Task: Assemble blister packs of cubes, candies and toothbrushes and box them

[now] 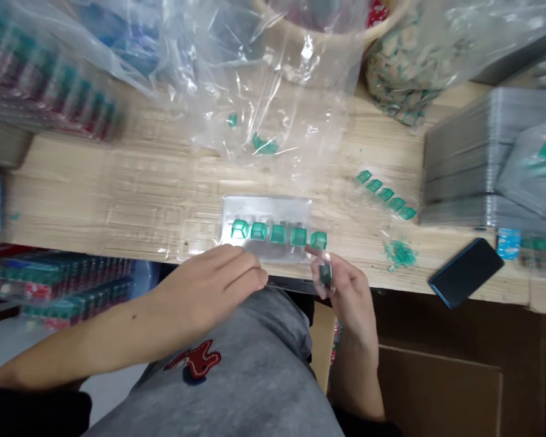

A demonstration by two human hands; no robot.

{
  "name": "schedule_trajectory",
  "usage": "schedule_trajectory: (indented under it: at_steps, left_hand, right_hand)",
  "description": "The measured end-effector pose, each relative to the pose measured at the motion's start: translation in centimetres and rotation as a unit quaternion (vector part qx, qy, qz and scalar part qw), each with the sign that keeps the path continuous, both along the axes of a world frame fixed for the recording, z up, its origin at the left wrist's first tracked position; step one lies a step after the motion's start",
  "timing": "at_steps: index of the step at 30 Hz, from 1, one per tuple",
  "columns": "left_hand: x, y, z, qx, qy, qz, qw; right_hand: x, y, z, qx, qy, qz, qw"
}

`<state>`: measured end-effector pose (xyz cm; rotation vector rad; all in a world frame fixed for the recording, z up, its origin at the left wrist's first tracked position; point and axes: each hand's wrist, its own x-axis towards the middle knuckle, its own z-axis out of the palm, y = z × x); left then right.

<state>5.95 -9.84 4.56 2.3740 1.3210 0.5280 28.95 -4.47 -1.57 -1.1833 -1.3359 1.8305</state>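
A row of several translucent green keycap-like pieces (278, 234) runs across a shiny grey plate (295, 208) at the table's front edge. My left hand (225, 276) lies at the plate's near left edge, fingers side by side and slightly bent; its thumb is hidden. To the right, my right hand (349, 288) is closed around a small shiny clear and dark green object (325, 273), blurred by motion. Its fingertips are close to the rightmost green piece (319, 239), and I cannot tell whether they touch it.
Clear plastic sheeting (273, 79) covers the back of the table. On the right are another row of green pieces (386, 194), green scraps (400, 253), a phone (466, 272) and stacked grey plates (459, 161). A clear moulded tray (141, 212) and packed green-and-red goods (50, 85) are left.
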Motion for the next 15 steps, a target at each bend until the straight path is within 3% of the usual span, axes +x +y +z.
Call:
schedule_trajectory:
  at_steps: [3, 6, 8, 11, 13, 15]
  left_hand:
    - [0.9, -0.1, -0.4, 0.026, -0.027, 0.020, 0.999]
    - [1.1, 0.3, 0.2, 0.013, -0.082, 0.041, 0.996]
    - [1.3, 0.7, 1.0, -0.039, -0.146, 0.014, 0.988]
    - [2.1, 0.9, 1.7, -0.167, -0.242, -0.142, 0.945]
    - [3.3, 0.7, 1.4, -0.231, -0.286, -0.266, 0.891]
    - [4.7, 0.4, 0.5, -0.289, -0.326, -0.349, 0.830]
  right_hand:
    - [0.9, 0.8, 0.5, -0.071, 0.052, -0.035, 0.995]
    - [2.9, 2.3, 0.2, -0.039, 0.076, -0.163, 0.983]
    - [4.6, 3.8, -0.4, 0.004, 0.065, -0.261, 0.963]
    - [6.5, 6.3, -1.6, 0.058, 0.015, -0.359, 0.931]
    - [6.9, 7.6, -2.4, 0.067, -0.033, -0.361, 0.930]
    - [6.8, 8.4, -2.9, 0.066, -0.099, -0.328, 0.937]
